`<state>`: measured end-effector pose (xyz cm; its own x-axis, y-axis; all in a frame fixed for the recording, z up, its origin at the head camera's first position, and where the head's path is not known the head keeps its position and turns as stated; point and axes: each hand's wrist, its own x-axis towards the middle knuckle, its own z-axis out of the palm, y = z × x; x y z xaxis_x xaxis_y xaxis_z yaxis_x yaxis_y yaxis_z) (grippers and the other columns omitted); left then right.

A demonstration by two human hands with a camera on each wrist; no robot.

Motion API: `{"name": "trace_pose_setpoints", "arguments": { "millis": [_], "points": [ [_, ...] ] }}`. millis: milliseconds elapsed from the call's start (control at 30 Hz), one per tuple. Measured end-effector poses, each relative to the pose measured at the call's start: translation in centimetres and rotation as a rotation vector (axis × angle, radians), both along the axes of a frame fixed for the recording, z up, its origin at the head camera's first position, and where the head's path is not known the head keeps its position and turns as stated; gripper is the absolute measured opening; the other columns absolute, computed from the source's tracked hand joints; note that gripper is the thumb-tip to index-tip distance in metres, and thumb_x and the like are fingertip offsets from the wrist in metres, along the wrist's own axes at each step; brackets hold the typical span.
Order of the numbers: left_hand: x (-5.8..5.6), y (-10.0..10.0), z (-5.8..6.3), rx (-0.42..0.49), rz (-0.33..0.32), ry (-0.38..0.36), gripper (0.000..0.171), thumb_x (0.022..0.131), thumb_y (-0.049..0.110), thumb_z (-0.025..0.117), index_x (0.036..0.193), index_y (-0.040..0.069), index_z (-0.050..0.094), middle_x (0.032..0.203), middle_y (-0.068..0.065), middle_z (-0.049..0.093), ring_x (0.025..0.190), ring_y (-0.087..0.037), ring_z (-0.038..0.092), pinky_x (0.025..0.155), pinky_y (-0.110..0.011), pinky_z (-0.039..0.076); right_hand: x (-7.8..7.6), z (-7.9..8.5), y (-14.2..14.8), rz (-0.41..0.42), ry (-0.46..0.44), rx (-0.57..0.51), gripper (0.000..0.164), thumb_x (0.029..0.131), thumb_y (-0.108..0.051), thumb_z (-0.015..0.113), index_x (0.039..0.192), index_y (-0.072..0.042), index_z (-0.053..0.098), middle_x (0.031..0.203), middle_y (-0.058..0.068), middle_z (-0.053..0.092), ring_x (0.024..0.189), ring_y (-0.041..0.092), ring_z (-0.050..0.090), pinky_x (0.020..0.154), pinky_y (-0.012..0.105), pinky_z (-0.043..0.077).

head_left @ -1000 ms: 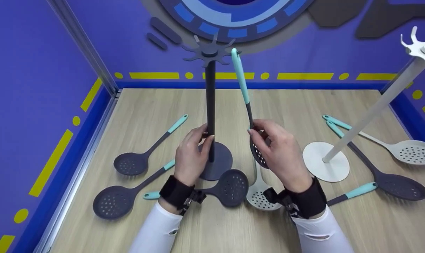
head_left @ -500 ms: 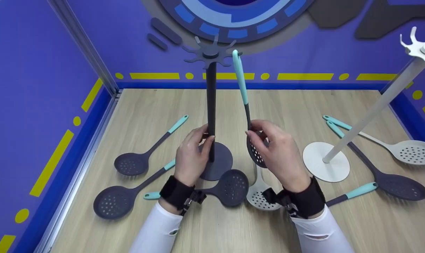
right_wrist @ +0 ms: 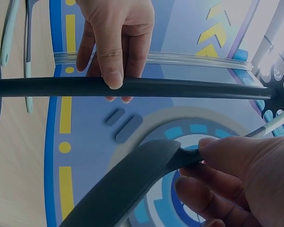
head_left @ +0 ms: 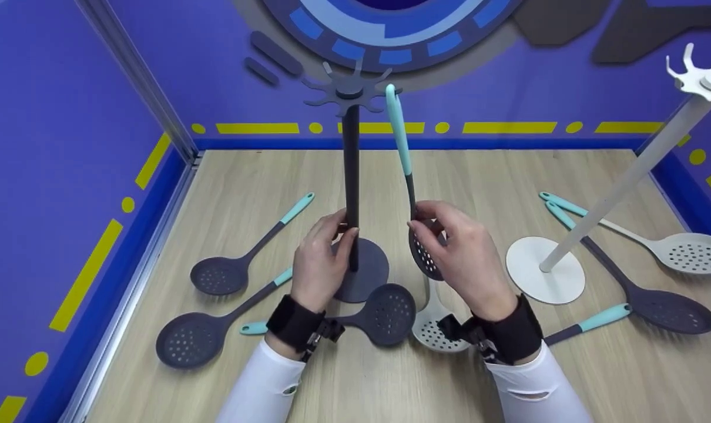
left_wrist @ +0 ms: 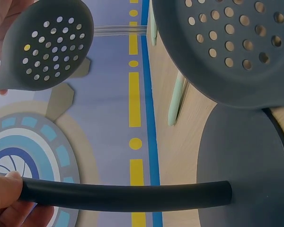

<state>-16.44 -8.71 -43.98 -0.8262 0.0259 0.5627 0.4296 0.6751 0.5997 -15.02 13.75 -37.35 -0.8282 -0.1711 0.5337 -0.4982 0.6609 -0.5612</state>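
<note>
In the head view my left hand (head_left: 321, 258) grips the pole (head_left: 351, 170) of a dark utensil stand, fingers and thumb around it. The stand's round base (head_left: 372, 270) is on the table. My right hand (head_left: 464, 252) pinches a dark slotted skimmer (head_left: 398, 132) by its neck, just above the perforated head. Its turquoise handle points up, tilted slightly left. The handle's top end is at a right-side hook of the rack (head_left: 349, 89), with the hook's tip showing just past it. In the right wrist view the skimmer's head (right_wrist: 128, 182) appears edge-on.
Two dark skimmers (head_left: 219, 275) lie on the left. Another dark skimmer (head_left: 388, 314) and a light grey one (head_left: 438, 329) lie in front of the stand. At right a white stand (head_left: 546, 270) leans in view, with several utensils, including a grey skimmer (head_left: 693, 254), around it.
My right hand and the skimmer's head have shifted slightly left, toward the pole. The handle's top stays at the same hook. My left hand holds its place on the pole.
</note>
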Motion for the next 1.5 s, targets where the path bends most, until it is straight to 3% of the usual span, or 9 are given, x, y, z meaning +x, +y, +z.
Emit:
{"name": "trace_pose_setpoints", "arguments": {
  "millis": [1500],
  "points": [
    [0.2,-0.01,0.05,-0.013,0.002,0.01,0.032,0.095,0.028,0.058,0.125,0.017,0.06,0.109,0.004,0.065,0.095,-0.006,0.062,0.075,-0.025,0.052,0.01,-0.2,-0.49,0.004,-0.018,-0.013,0.026,0.089,-0.026,0.068,0.113,-0.018,0.064,0.102,-0.009,0.068,0.079,-0.002,0.063,0.063,0.023,0.051]
  ]
}}
